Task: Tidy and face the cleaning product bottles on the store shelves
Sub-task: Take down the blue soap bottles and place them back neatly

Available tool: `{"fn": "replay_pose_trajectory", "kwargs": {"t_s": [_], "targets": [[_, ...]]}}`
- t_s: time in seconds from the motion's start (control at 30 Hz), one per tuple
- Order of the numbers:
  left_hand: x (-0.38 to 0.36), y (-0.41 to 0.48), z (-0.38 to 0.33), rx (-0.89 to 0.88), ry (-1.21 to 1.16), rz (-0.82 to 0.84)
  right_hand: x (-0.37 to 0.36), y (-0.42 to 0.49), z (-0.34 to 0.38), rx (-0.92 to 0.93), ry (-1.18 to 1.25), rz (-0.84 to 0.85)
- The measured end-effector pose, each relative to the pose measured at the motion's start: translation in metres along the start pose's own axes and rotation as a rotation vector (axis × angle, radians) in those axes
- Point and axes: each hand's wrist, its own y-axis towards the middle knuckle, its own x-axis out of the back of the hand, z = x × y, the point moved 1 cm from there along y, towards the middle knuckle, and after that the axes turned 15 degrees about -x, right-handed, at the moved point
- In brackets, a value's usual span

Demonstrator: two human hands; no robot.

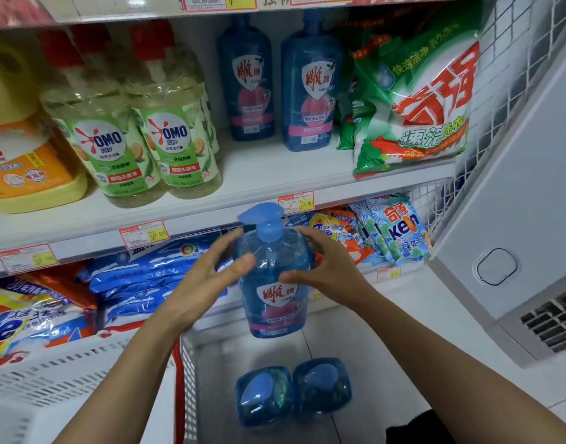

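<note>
Left hand (204,283), right hand (329,270) in grip on blue pump bottle (275,302) above tiled floor (403,322), before white shelf (268,169).

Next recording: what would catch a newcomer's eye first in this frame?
The blue pump bottle gripped mid-frame by the left hand and right hand, in front of the shelf edge. Two matching blue bottles stand on that shelf above, two spare bottles stand on the floor directly below, and a big green detergent bag fills the shelf's right end.
</note>
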Motion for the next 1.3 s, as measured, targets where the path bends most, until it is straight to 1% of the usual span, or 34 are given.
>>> {"fn": "replay_pose_trajectory", "kwargs": {"t_s": [0.1, 0.13, 0.2, 0.27, 0.33, 0.43, 0.57, 0.63, 0.77, 0.87, 0.93, 1.1, 1.17, 1.23, 1.3], "targets": [[0.012, 0.008, -0.013, -0.124, 0.169, -0.144, -0.01, 0.003, -0.006, 0.017, -0.065, 0.005], [0.012, 0.011, -0.014, -0.148, 0.226, -0.142, -0.013, 0.004, -0.009, 0.019, -0.077, 0.007], [0.006, 0.014, -0.012, -0.142, 0.328, -0.085, -0.016, 0.008, -0.016, 0.02, -0.095, 0.007], [0.001, 0.015, -0.004, -0.132, 0.444, -0.042, -0.017, 0.012, -0.025, 0.014, -0.098, 0.028], [-0.002, 0.015, 0.005, -0.165, 0.557, -0.028, -0.019, 0.015, -0.034, 0.014, -0.114, 0.057], [-0.01, 0.011, 0.024, -0.213, 0.637, 0.021, -0.024, 0.02, -0.051, -0.009, -0.182, 0.126], [-0.027, -0.009, 0.058, -0.206, 0.654, 0.066, -0.029, 0.024, -0.086, -0.126, -0.289, 0.26], [-0.036, -0.018, 0.073, -0.212, 0.657, 0.097, -0.033, 0.021, -0.107, -0.158, -0.327, 0.289], [-0.049, -0.026, 0.095, -0.183, 0.675, 0.159, -0.044, 0.018, -0.135, -0.208, -0.304, 0.305], [-0.048, -0.032, 0.112, -0.13, 0.653, 0.138, -0.054, 0.026, -0.146, -0.245, -0.306, 0.319], [-0.047, -0.037, 0.123, -0.096, 0.639, 0.119, -0.061, 0.035, -0.15, -0.267, -0.313, 0.361], [-0.051, -0.048, 0.147, -0.057, 0.648, 0.162, -0.074, 0.05, -0.165, -0.353, -0.341, 0.414], [-0.049, -0.053, 0.153, -0.037, 0.643, 0.125, -0.082, 0.05, -0.171, -0.392, -0.315, 0.423], [-0.046, -0.055, 0.157, -0.039, 0.65, 0.079, -0.089, 0.049, -0.172, -0.364, -0.32, 0.454], [-0.043, -0.057, 0.16, -0.043, 0.649, 0.078, -0.094, 0.052, -0.171, -0.316, -0.343, 0.466]]}}
